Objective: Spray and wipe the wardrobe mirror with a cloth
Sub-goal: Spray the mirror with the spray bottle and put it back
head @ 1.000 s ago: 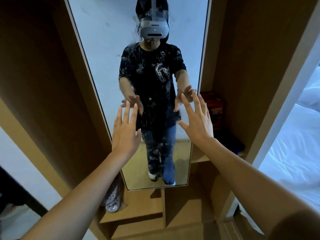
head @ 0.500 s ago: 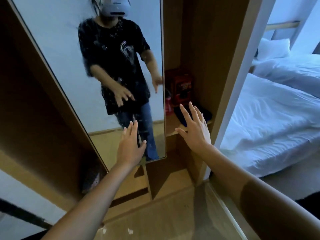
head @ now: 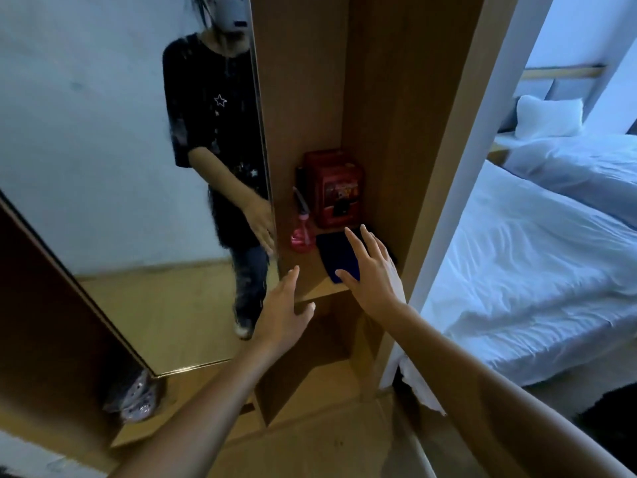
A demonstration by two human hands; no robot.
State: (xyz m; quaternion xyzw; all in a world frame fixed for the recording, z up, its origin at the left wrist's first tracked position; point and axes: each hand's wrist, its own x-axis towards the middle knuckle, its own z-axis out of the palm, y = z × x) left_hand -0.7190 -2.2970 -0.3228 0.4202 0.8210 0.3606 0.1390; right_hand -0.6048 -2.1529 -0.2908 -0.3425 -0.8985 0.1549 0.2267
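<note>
The view has swung from the tall frameless wardrobe mirror (head: 131, 174) toward the wooden shelf (head: 310, 281) at its 3 o'clock, so fetching supplies looks underway. The right hand (head: 374, 270), grip spread wide and empty, hovers over the folded dark-blue cloth (head: 336, 253); the pink spray bottle (head: 301, 232) stands at the cloth's 9 o'clock. The left hand (head: 284, 315) is open, holding nothing.

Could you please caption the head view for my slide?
Open right hand over the dark blue cloth, beside a pink spray bottle.
</note>
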